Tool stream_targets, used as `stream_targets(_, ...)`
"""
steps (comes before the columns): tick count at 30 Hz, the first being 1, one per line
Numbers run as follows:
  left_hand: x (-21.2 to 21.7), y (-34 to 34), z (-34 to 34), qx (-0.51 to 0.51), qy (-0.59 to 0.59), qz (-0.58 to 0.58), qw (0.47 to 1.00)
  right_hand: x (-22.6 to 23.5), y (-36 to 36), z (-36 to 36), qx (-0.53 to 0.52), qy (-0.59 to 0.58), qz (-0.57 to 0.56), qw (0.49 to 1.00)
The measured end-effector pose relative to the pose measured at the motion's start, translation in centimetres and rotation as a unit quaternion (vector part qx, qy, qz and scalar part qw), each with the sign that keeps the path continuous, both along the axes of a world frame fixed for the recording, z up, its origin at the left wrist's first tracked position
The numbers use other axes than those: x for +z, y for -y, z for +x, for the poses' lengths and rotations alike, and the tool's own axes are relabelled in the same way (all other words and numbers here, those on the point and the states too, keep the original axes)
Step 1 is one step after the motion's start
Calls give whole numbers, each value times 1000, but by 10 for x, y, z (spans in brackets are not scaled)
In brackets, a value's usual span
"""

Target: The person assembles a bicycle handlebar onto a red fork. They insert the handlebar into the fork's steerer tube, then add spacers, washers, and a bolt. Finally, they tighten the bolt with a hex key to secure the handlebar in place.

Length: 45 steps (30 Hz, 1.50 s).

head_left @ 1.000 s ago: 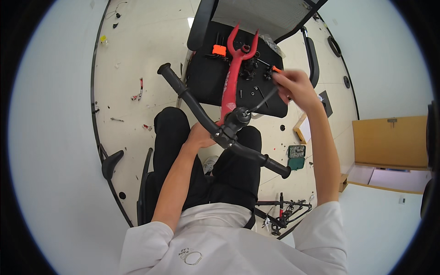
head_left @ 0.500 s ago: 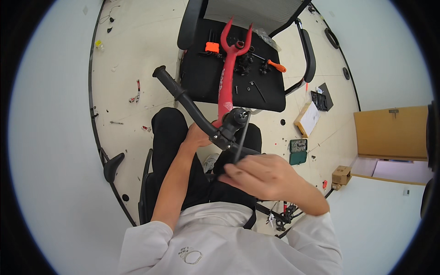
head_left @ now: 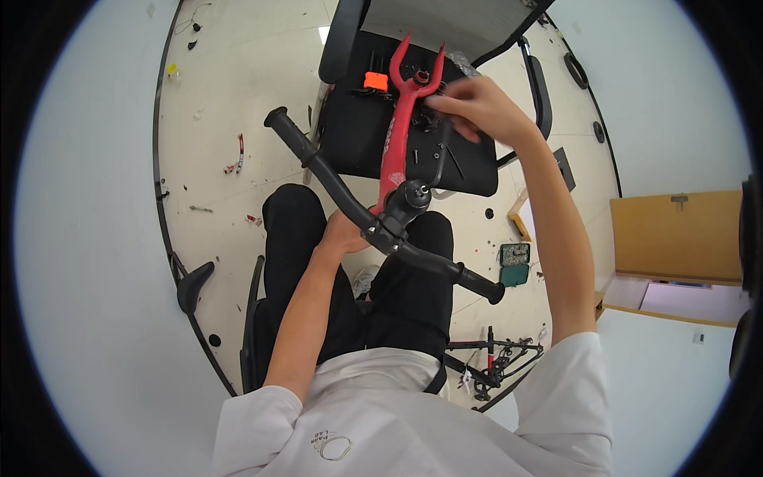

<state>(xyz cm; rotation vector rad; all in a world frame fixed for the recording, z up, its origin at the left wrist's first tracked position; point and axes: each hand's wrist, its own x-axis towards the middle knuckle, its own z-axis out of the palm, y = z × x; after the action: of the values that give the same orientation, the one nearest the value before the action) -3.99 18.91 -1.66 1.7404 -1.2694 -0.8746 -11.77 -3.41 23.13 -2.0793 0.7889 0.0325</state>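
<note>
A red forked bicycle frame (head_left: 399,131) runs from the chair seat toward my lap, its two prongs at the far end. At its near end sits a black handlebar (head_left: 338,183), clamped in a black stem (head_left: 407,200). My left hand (head_left: 346,232) wraps around the near end of the frame, under the handlebar; its fingers are partly hidden. My right hand (head_left: 481,111), slightly blurred, reaches over the seat, closed on the far end of a dark hex key (head_left: 439,157). The key's other end meets the stem top near its bolt.
On the black chair (head_left: 350,143) lie an orange tool holder (head_left: 375,81), small bolts and dark parts. Beyond my right knee, a green case (head_left: 514,266) rests on the floor near a black bike frame (head_left: 493,362). A saddle (head_left: 195,288) leans at the left wall.
My right hand has swung from near my lap to the far right, over the chair, turning the hex key about the stem. My left hand keeps its place.
</note>
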Motion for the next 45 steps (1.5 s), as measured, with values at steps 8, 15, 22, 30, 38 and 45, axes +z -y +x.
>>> stream_targets(8, -1, 3, -3, -41, 50, 13, 998, -10, -126, -169, -214, 203, 144, 945)
stream_targets(15, -38, 12, -6, -99, 40, 104, 989, 14, -183, -89, 172, 153, -329, 916)
stream_targets(22, -67, 3, -10, -35, 53, -45, 997, 19, -130, 45, 338, 52, -387, 856)
stream_targets(30, -31, 3, -9, 13, 1, -77, 997, -4, -9, -24, -2, -30, -72, 997)
stream_targets(38, 25, -1, -2, -61, 75, 82, 992, 15, -166, -118, 42, 69, -125, 989)
stream_targets(45, 4, 1, -8, 17, 98, -87, 991, 10, -112, -8, 244, 53, -394, 884)
